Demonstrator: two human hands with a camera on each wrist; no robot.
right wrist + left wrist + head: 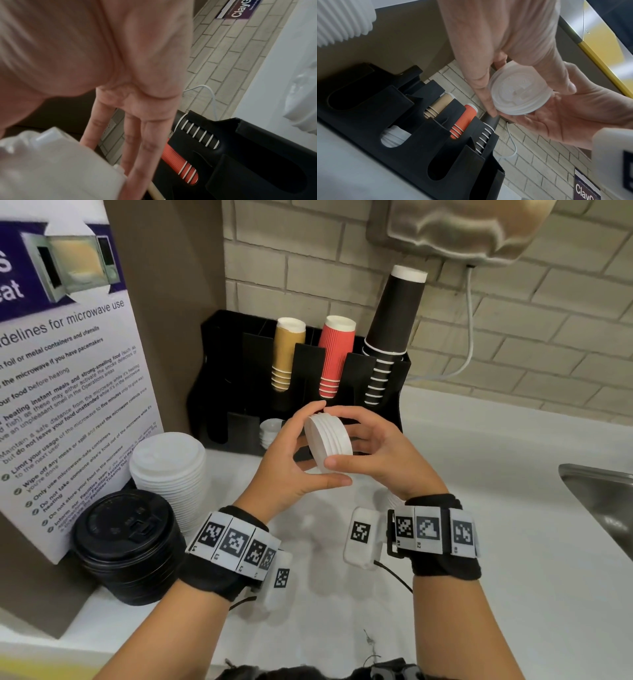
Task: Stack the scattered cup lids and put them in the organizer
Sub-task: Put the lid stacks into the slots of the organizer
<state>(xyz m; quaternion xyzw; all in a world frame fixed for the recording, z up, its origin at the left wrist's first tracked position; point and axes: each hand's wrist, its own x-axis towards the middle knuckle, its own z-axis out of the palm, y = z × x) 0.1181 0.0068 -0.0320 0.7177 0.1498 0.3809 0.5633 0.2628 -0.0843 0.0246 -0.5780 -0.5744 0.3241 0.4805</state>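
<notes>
At the centre of the head view, a small stack of white lids (328, 437), tipped on edge, is gripped between the left hand (291, 453) and right hand (376, 453), fingers curled round its rim, just below the black organizer (394, 392).

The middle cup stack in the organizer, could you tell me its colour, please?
Red, ribbed, with white rims; the head view shows it best.
</notes>
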